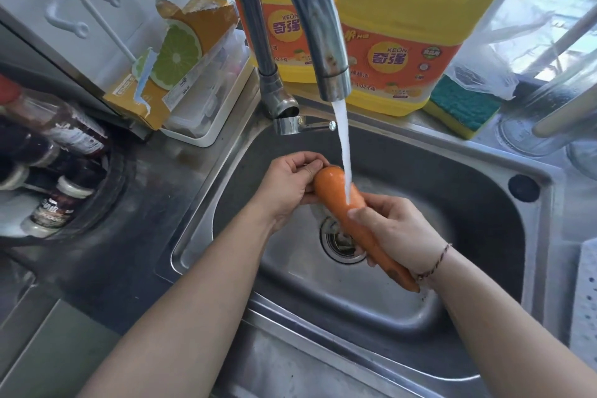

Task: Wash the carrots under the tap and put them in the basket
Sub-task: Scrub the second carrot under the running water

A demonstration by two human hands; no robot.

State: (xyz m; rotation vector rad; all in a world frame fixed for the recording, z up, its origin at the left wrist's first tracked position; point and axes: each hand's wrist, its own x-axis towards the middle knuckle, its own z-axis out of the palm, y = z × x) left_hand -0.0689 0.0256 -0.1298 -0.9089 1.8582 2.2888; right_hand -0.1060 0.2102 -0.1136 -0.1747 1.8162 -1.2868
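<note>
Holding one long orange carrot [336, 195] between them, both hands are at work over the stainless steel sink [468, 203]: the left hand [289, 186] has its fingers curled round the thick blunt end, and the right hand [399, 231] wraps the tapering lower half, the pointed tip poking out below the wrist with its thin braided bracelet [434, 263]. Just above the right hand's thumb, the white stream of water [343, 152] from the curved chrome tap [318, 26] strikes the carrot's upper middle, and directly beneath the hands lies the round metal drain [339, 244]. To wash it well, I would judge it best to turn the carrot slowly along its length and rub with the thumbs, sliding it so the thick end and the dark-marked tip each pass under the stream, while keeping it low enough to limit splashing. Beyond the tap, well behind the hands, stand two large yellow detergent jugs [416, 26] with orange labels reading "KEON" above Chinese characters. To the far left of the left hand leans a torn orange carton printed with a lime slice [181, 55], and dark sauce bottles [58, 136] whose labels I cannot read. A perforated white edge [586, 300], right of the right hand, may be the basket; I cannot tell.
</note>
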